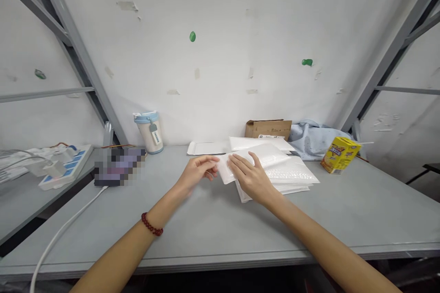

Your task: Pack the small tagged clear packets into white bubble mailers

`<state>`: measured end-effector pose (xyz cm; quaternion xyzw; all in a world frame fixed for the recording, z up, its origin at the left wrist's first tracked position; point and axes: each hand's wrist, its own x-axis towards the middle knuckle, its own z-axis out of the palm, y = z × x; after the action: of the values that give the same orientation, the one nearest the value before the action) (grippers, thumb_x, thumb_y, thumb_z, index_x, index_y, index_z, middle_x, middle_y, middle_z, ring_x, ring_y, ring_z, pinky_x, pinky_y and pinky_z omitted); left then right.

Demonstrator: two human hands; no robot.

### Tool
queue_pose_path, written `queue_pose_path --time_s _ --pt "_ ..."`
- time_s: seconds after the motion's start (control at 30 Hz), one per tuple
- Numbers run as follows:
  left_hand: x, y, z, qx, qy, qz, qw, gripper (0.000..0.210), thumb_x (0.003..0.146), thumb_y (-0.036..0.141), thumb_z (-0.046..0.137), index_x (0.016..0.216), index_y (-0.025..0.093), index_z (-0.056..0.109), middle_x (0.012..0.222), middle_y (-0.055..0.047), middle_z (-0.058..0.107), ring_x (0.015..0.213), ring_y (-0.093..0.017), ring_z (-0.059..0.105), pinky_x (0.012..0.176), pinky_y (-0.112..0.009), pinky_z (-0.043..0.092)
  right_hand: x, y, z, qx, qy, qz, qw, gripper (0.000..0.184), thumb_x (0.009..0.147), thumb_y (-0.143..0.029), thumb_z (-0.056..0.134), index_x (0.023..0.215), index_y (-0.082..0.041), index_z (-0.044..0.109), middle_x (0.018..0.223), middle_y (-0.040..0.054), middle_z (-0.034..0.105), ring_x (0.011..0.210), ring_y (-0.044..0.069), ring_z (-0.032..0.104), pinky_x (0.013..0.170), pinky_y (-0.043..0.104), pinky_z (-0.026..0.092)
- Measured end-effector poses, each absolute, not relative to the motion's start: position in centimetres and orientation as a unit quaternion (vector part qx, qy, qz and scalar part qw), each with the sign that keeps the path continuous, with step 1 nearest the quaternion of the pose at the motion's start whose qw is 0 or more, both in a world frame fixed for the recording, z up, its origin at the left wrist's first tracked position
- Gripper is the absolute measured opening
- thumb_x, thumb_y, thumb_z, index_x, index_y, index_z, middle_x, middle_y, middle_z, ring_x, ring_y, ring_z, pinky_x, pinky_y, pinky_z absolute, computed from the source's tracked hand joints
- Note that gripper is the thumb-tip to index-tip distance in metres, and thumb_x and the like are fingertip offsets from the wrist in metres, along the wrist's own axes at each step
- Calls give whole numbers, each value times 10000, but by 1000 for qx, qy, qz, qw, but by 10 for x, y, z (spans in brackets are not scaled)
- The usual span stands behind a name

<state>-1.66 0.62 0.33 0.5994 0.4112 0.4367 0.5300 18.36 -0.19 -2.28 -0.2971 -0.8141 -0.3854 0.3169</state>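
Head cam view: two bare hands over a grey table [206,233], both on one white bubble mailer [256,158] that sits on top of a stack of mailers [292,178], a bit right of the table's middle. How many are in that stack I can't count, the edges blur together, but it's several. Left hand [197,171] has its fingers curled round the mailer's left end, pinching it; there's a red bead bracelet [151,225] on that wrist. Right hand [252,176] lies flat and open, palm down, pressing on the mailer. Behind the stack lies one flat white bag [206,148], apart from the rest. One cup [149,132] with a blue lid and a hanging tag stands by the wall on the left. One cardboard box [268,128] sits at the wall behind the stack; can't see what's in it. One light blue cloth [312,139] is bunched up just right of the box, and one yellow carton [340,154] stands tilted near it. Far left, one power strip [65,167] lies on the next shelf, and one white cable [65,231] runs off the table's front edge.
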Motion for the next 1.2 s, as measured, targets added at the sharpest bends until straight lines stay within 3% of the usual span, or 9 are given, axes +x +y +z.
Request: queue_pose_path --time_s 0.23,0.43,0.6,0.77,0.97,1.2 --pt "-9 3 -18 817 414 377 138 341 828 236 475 1145 255 600 953 -55 589 788 -171 540 643 -268 412 183 -5 -20 -276 -806 -396 343 274 864 -33 425 1010 -180 604 1036 53 686 1071 164 574 1034 456 229" --pt "-8 2 -21 794 439 410 93 333 888 243 393 1175 229 561 941 -62 548 810 -171 526 681 -276 412 182 -11 -12 -277 -762 -424 404 191 835 -87 538 955 -220 605 907 -6 701 1025 178 594 1031 473 188" --pt "3 -2 -16 750 428 471 178 261 896 323 403 901 206 637 790 -41 537 724 -157 489 634 -255 398 184 -11 -9 -297 -723 -431 451 387 827 -88 540 1154 -295 540 885 -22 693 1019 172 583 1033 447 158" --pt "18 -1 -16 663 398 483 411 344 826 471 501 649 175 512 598 19 442 569 -113 417 554 -237 389 180 -9 -6 -339 -689 -438 468 434 833 -126 528 1251 -227 470 1163 93 624 1144 214 510 1010 444 209" --pt "21 -2 -22 560 321 403 649 367 736 494 631 677 140 553 618 24 415 579 -89 419 579 -244 409 180 -3 -11 -374 -747 -396 381 265 875 -230 487 1129 -177 539 1206 142 580 1179 255 464 1008 491 180" --pt "21 -7 -20 504 312 347 727 253 669 342 736 752 121 647 729 -36 568 667 -108 536 633 -241 435 185 2 -17 -423 -781 -290 357 241 892 -310 462 1054 -158 556 1097 124 598 991 218 524 894 404 309"
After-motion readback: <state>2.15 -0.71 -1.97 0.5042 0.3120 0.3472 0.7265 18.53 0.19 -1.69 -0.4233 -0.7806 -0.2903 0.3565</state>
